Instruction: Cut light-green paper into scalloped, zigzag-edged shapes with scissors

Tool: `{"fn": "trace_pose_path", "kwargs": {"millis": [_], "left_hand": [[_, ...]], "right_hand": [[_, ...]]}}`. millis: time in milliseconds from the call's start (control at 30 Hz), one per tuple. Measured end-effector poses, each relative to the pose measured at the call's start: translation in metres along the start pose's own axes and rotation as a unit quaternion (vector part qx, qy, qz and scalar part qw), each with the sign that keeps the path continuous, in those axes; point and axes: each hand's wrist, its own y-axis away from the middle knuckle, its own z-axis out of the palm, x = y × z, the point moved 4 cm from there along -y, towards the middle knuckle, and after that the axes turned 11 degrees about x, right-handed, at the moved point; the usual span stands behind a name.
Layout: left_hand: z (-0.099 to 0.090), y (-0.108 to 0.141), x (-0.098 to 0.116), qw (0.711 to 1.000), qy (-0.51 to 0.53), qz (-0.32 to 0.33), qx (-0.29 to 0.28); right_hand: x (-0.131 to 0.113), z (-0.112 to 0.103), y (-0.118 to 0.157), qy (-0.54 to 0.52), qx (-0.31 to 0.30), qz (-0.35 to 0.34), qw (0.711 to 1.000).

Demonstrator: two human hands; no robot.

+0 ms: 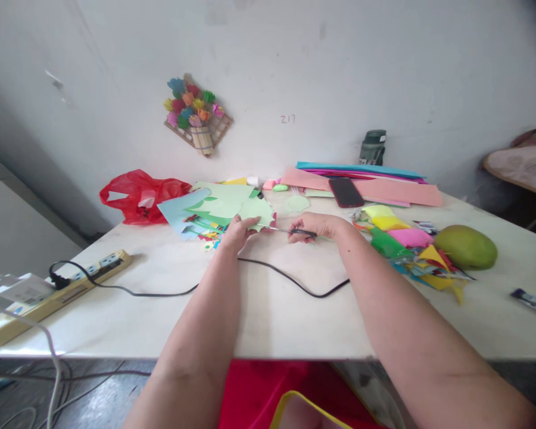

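My left hand (241, 230) is closed on the lower left edge of a pale green paper cutout (256, 210) with a scalloped rim. My right hand (310, 226) grips the black handles of a pair of scissors (301, 232), whose blades point left and reach the cutout's lower edge. A similar pale green paper piece (297, 204) lies flat behind my right hand. To the left rest a larger light green sheet (227, 199), a light blue sheet (172, 211) and small colored paper scraps (208, 229).
A black cable (290, 277) crosses the table in front of my hands to a power strip (92, 274). A red plastic bag (138, 193) sits back left. A phone (346, 192) lies on colored paper. Right are clay packs (386, 219), scraps and a green mango-like fruit (467, 246).
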Motion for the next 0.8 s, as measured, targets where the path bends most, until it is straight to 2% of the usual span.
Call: {"fn": "trace_pose_path", "kwargs": {"millis": [533, 800], "left_hand": [[0.0014, 0.0035, 0.0026, 1.000, -0.005, 0.022, -0.011], [-0.0052, -0.0040, 0.0023, 0.998, 0.010, 0.048, 0.028]], "right_hand": [[0.0004, -0.0022, -0.0008, 0.046, 0.006, 0.013, 0.999], [0.0092, -0.0079, 0.0028, -0.005, -0.007, 0.035, 0.999]]}}
